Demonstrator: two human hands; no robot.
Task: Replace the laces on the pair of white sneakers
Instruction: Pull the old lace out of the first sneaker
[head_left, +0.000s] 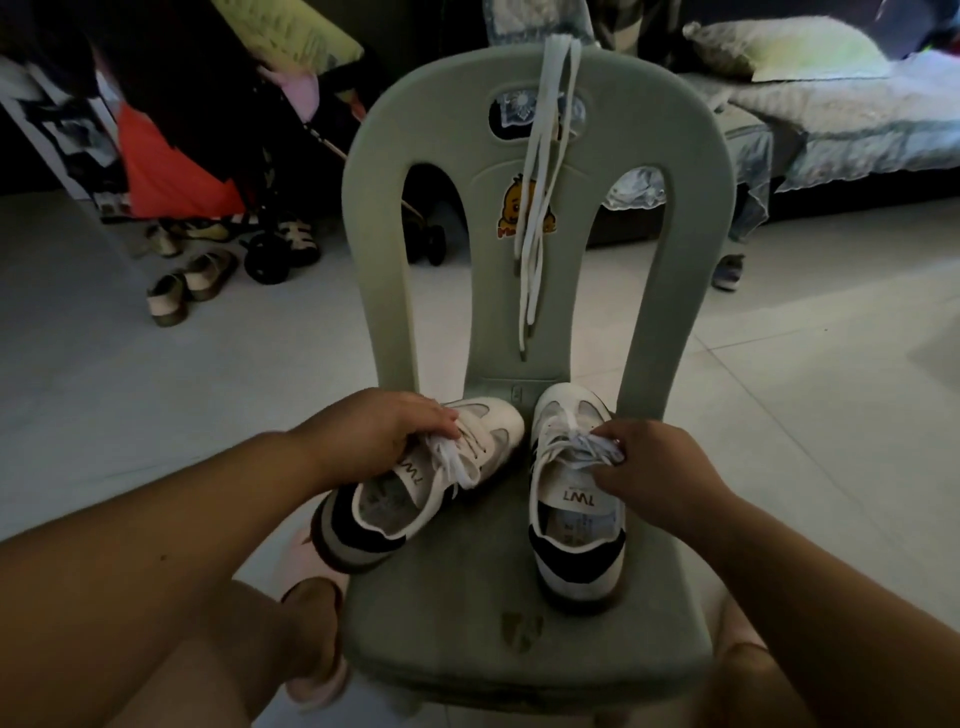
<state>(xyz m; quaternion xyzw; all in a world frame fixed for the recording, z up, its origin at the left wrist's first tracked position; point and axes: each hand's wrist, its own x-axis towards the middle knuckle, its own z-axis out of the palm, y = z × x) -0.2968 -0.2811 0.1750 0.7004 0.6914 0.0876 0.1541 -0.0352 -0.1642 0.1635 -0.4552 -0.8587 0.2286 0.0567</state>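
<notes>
You are at the first step of the job: both sneakers are laced with their old laces, and nothing is pulled out yet. The pair stands on the seat of the grey plastic chair, toes pointing to the chair back. The left sneaker lies turned at an angle, with its heel over the seat's left edge, and the right sneaker stands straight. The two are near each other at the toes but do not seem to touch. Your left hand lies over the front of the left sneaker with the fingers curled onto the left sneaker's lace, whose loose ends fall across the tongue. Your right hand pinches the bunched right sneaker's lace between thumb and fingertips, above the tongue. The new laces hang over the top of the chair back, well apart from both hands. I think the next move is to loosen the knots and draw each old lace out of the eyelets, row by row. It may be easier to work on one shoe at a time, holding that shoe with the other hand, because the left sneaker could slide off the edge when you pull.
</notes>
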